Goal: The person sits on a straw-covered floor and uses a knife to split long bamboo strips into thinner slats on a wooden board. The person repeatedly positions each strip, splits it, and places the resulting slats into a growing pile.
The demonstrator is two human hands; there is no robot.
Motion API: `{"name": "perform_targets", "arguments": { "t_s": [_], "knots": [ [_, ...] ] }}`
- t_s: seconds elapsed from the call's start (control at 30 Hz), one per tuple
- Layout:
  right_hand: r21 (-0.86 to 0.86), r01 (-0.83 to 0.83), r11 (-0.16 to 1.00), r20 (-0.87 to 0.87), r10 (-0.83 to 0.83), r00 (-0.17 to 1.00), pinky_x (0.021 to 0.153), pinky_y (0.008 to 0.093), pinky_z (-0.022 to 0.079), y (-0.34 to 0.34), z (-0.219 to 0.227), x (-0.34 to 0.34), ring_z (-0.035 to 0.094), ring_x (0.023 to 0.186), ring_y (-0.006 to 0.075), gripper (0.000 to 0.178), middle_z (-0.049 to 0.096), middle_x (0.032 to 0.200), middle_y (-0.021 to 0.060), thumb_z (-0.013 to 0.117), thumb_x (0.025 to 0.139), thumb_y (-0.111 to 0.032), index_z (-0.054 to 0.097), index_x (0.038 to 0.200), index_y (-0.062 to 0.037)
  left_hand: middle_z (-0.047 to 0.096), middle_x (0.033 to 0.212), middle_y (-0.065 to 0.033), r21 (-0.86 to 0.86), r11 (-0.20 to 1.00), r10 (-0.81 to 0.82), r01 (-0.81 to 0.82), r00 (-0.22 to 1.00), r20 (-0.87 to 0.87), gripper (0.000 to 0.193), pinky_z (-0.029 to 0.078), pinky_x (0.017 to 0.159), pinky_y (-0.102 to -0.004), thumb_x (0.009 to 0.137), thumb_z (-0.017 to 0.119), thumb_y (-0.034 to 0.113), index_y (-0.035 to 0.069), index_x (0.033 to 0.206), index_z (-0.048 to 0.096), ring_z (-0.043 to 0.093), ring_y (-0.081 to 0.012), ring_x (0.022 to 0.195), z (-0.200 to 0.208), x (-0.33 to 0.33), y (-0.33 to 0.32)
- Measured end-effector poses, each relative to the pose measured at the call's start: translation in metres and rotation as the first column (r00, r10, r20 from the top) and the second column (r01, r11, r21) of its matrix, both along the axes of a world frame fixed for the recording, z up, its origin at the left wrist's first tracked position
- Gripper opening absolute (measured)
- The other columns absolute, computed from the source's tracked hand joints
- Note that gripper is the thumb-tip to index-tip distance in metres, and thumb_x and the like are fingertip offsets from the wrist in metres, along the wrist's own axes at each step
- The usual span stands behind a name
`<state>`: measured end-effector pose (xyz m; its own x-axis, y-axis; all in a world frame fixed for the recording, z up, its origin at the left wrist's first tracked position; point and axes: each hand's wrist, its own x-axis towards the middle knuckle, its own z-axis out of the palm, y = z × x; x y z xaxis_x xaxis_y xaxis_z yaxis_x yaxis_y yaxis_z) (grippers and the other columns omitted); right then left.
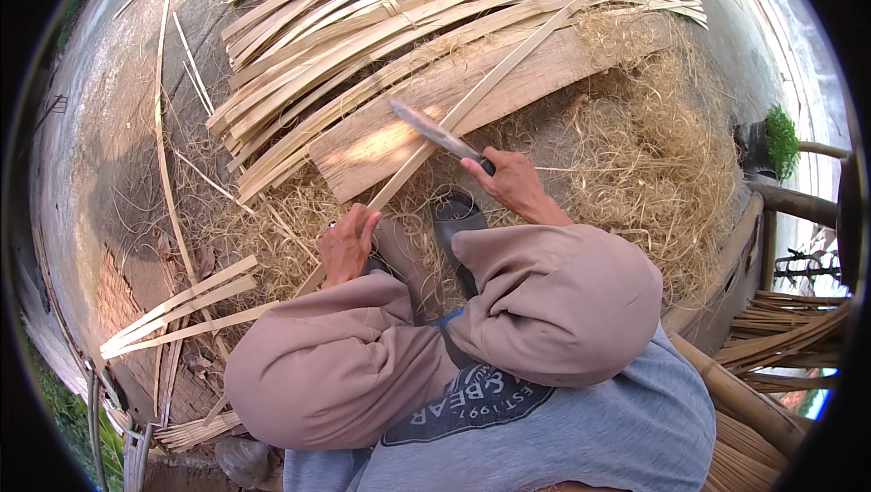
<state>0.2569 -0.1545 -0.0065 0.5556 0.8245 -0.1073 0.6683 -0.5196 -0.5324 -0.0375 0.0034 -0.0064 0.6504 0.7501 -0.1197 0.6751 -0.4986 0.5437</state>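
Observation:
My left hand (346, 243) is closed around a long, pale bamboo strip (501, 73). The strip slants away to the upper right, across a wooden plank (356, 153). In my right hand (513, 187) is a knife (430, 129) with a dark handle. Its blade points to the upper left and crosses the strip over the plank; whether the edge touches the strip, I cannot tell. Between my two hands a dark shoe (456, 209) shows on one foot.
Many bamboo strips (363, 66) lie side by side beyond the plank. Curly shavings (635, 147) heap up at the right. More strips (186, 306) fan out at the lower left. Bamboo poles (726, 383) and a green plant (780, 143) stand at the right edge.

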Motion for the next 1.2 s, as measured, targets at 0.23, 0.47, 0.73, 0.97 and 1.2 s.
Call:
{"name": "perform_targets", "arguments": {
  "t_s": [0.23, 0.47, 0.73, 0.97, 1.2],
  "knots": [
    [-0.012, 0.374, 0.927, 0.187, -0.365, 0.912, 0.060, 0.0465, 0.049, -0.014, -0.007, 0.172, 0.065, 0.061, 0.0317, 0.072, 0.062, 0.062, 0.0172, 0.056, 0.100, -0.066, 0.063, 0.070, -0.0008, 0.075, 0.084, -0.0145, 0.050, 0.997, 0.063, -0.062, 0.998, -0.017, 0.033, 0.053, 0.066, -0.0487, 0.097, 0.069, 0.048, 0.016, 0.107, 0.071, 0.071, -0.0412, 0.078, -0.003, -0.026, -0.006],
    [0.093, 0.515, 0.852, -0.468, -0.419, 0.778, 0.042, 0.0274, 0.049, -0.007, 0.023, 0.188, 0.061, 0.049, 0.0123, 0.050, 0.061, 0.065, 0.0060, 0.066, 0.100, -0.053, 0.056, 0.096, -0.0036, 0.077, 0.095, -0.0154, -0.025, 0.993, 0.113, -0.114, 0.993, -0.045, 0.035, 0.055, 0.072, -0.0482, 0.096, 0.073, 0.044, 0.012, 0.108, 0.074, 0.073, -0.0400, 0.085, 0.000, -0.030, -0.004],
    [-0.134, 0.438, 0.889, -0.899, -0.295, 0.325, 0.049, 0.0275, 0.053, -0.023, -0.018, 0.037, 0.061, 0.052, 0.0114, 0.039, 0.064, 0.074, 0.0035, 0.055, 0.109, -0.042, 0.061, 0.102, -0.0036, 0.077, 0.102, -0.0159, 0.035, 0.992, 0.127, -0.125, 0.991, -0.037, 0.039, 0.057, 0.075, -0.0447, 0.095, 0.073, 0.045, 0.011, 0.115, 0.077, 0.074, -0.0381, 0.090, 0.003, -0.014, -0.002],
    [-0.148, -0.048, 0.988, -0.721, -0.075, 0.689, 0.049, 0.0297, 0.049, -0.027, -0.009, 0.000, 0.059, 0.051, 0.0126, 0.058, 0.060, 0.065, 0.0037, 0.053, 0.107, -0.055, 0.060, 0.083, -0.0024, 0.078, 0.101, -0.0117, 0.087, 0.988, 0.129, -0.125, 0.991, -0.040, 0.036, 0.057, 0.073, -0.0410, 0.095, 0.073, 0.044, 0.012, 0.113, 0.078, 0.075, -0.0339, 0.085, 0.003, -0.010, -0.001],
    [-0.142, 0.126, 0.982, -0.782, -0.189, 0.594, 0.047, 0.0286, 0.048, -0.028, -0.039, -0.017, 0.059, 0.050, 0.0118, 0.058, 0.061, 0.066, 0.0034, 0.053, 0.106, -0.056, 0.061, 0.083, -0.0026, 0.078, 0.107, -0.0117, 0.074, 0.990, 0.129, -0.124, 0.989, -0.068, 0.040, 0.058, 0.078, -0.0408, 0.095, 0.074, 0.046, 0.011, 0.114, 0.079, 0.076, -0.0322, 0.089, -0.012, -0.020, 0.003]
  ]
}}
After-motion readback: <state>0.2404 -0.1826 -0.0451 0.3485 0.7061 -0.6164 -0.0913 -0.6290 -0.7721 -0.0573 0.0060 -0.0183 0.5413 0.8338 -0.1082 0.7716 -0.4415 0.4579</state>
